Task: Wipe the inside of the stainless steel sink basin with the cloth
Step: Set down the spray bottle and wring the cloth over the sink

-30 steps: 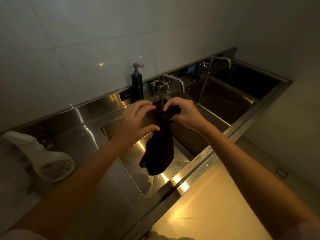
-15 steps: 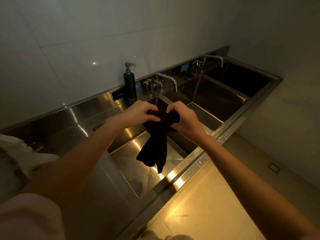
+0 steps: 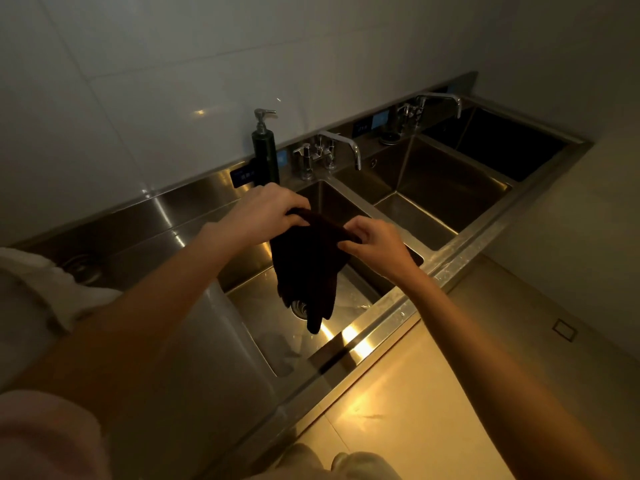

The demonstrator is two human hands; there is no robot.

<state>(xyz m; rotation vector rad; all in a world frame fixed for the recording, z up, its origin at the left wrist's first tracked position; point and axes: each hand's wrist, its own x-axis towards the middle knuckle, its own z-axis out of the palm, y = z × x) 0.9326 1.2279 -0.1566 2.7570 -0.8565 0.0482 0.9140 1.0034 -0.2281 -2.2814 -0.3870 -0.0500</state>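
Observation:
A dark cloth hangs in the air over the nearest stainless steel sink basin. My left hand pinches its top edge at the left corner. My right hand pinches the same edge at the right, so the top of the cloth is stretched between them. The cloth's lower end dangles above the basin floor and partly hides the round drain. The basin floor is wet and shiny.
A dark soap pump bottle and a faucet stand behind the basin. Two more basins lie to the right, with a second faucet. White cloth lies on the counter at left. Tiled wall behind, floor below.
My hands have drawn apart, spreading the cloth's top edge wider; before it hung as a narrow bunch. The drain is now visible under the cloth.

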